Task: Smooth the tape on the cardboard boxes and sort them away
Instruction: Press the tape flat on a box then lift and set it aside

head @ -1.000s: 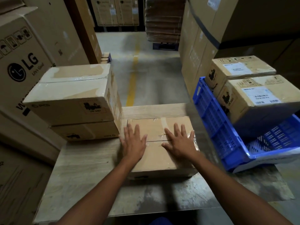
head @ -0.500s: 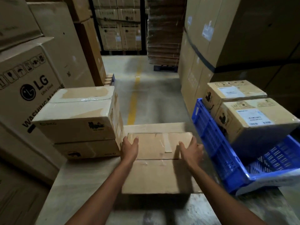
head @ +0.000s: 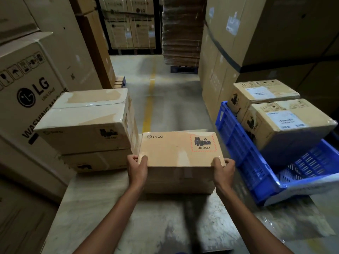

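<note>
On a warehouse table (head: 102, 208), left hand (head: 136, 166) and right hand (head: 222, 167) grip the near corners of the box (head: 179, 149) at its middle, apparently sorting it; next it needs lifting, likely onto the left stack (head: 88, 121).

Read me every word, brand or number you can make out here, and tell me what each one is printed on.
"PICO": held cardboard box, top left corner.
"UN 3481": same box, under the red-dashed battery sign.
"LG", "WASHING MA", rest hidden: large carton on the left.
"LG": far carton down the aisle.
"UN 3481", blurry: top box of the left stack.
White labels on the boxes in the blue crate: too blurred to read.
</note>
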Demonstrator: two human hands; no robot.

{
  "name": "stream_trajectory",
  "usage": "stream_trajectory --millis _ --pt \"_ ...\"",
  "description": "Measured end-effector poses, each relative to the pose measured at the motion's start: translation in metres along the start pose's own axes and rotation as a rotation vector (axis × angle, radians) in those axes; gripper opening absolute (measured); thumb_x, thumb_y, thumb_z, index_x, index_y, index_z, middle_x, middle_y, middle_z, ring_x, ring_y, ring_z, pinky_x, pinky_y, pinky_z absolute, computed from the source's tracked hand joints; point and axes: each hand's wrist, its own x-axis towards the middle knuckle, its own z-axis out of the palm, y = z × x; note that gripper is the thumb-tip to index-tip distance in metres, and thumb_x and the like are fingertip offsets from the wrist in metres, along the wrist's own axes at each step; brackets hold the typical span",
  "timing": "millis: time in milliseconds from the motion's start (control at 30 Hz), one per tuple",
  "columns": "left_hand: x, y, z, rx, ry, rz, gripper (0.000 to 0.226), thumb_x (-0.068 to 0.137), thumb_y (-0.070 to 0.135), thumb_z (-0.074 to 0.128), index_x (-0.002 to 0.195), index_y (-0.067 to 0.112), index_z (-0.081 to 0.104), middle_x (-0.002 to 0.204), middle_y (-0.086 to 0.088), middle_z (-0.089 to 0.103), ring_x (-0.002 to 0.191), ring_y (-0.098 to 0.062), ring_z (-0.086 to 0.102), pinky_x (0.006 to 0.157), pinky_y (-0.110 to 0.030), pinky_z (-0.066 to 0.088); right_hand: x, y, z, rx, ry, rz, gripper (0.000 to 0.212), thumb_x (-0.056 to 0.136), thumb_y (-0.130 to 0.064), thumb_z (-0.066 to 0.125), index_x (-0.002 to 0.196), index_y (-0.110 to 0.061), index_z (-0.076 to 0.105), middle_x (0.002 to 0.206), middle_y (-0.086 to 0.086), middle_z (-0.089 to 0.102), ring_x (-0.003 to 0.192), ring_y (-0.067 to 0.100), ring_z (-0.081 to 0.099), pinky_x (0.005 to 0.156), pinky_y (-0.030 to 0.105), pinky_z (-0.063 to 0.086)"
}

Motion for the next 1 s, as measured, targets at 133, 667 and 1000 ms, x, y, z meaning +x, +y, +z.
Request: stream_trajectory --millis 133,667,1000 --pt "-0.011 -0.008 -0.005 0.019 -0.010 0.005 0.025 0.094 0.025 0.061 0.111 0.017 0.046 0.115 -0.007 0.054 0.104 -0.029 0.055 0.079 -0.036 0.044 -0.007 0.004 -0.006 0.006 0.000 -0.034 0.052 0.070 -0.045 0.057 0.112 -0.015 0.051 0.118 0.013 0.058 0.096 0.026 0.060 0.080 0.046 0.054" --pt "-0.038 -0.014 -0.004 0.781 -0.168 0.970 0.033 0.095 0.041 0.045 0.104 0.017 0.066 0.112 -0.007 0.063 0.109 -0.029 0.057 0.097 -0.046 0.045 -0.064 0.008 0.029 -0.862 -0.219 -1.085 0.046 0.091 -0.047 0.047 0.125 -0.021 0.063 0.134 0.009 0.060 0.126 0.033 0.054 0.104 0.054 0.039" --pt "-0.013 0.011 0.004 0.757 -0.235 0.905 0.021 0.096 0.026 0.050 0.103 0.015 0.067 0.118 -0.010 0.061 0.112 -0.027 0.056 0.096 -0.042 0.045 -0.052 -0.029 0.061 -0.991 -0.368 -1.039 0.038 0.097 -0.046 0.032 0.112 -0.022 0.058 0.129 0.004 0.057 0.122 0.025 0.052 0.097 0.049 0.040"
